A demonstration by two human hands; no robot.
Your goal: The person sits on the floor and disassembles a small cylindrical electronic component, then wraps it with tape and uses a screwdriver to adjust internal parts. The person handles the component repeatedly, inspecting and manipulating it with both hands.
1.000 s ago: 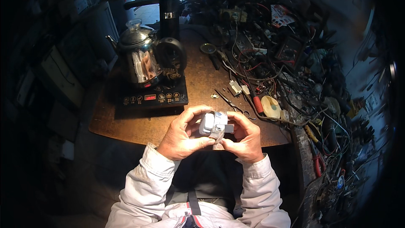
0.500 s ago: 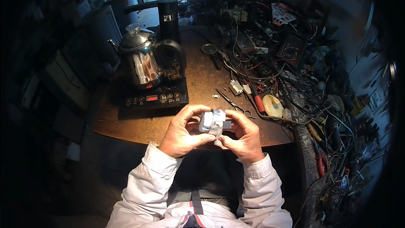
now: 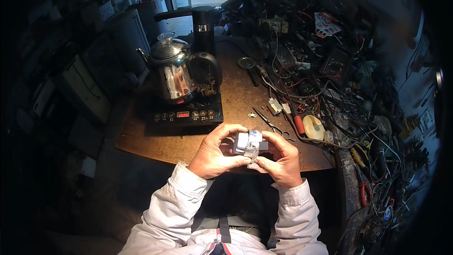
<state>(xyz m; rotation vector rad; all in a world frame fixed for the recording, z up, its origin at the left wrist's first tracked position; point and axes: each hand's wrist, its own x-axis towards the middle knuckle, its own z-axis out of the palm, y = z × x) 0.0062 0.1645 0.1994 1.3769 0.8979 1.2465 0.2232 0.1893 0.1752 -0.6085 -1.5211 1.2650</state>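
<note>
Over the near edge of the wooden table, both hands hold a small white and clear plastic piece (image 3: pixel 248 142) with a dark grey rectangular tab on its right side. I cannot make out its exact kind. My left hand (image 3: pixel 213 155) is closed on its left side, thumb below and fingers above. Gripping the right side, my right hand (image 3: pixel 282 160) has its thumb low and its index finger over the top. Just beyond it lie scissors (image 3: pixel 273 125) and a tiny metal fitting (image 3: pixel 252 114).
A shiny kettle (image 3: pixel 181 80) stands on a black electric cooktop (image 3: pixel 198 112) at the left. A magnifying glass (image 3: pixel 246 63), a red-handled tool (image 3: pixel 299 125) and a cream round piece (image 3: pixel 313 127) lie to the right. Tangled wires, a multimeter (image 3: pixel 336 63) and red-handled pliers (image 3: pixel 363 193) crowd the right side.
The whole scene has shifted a little right and down in the picture, as the view turned. Both hands keep the plastic piece in nearly the same grip.
</note>
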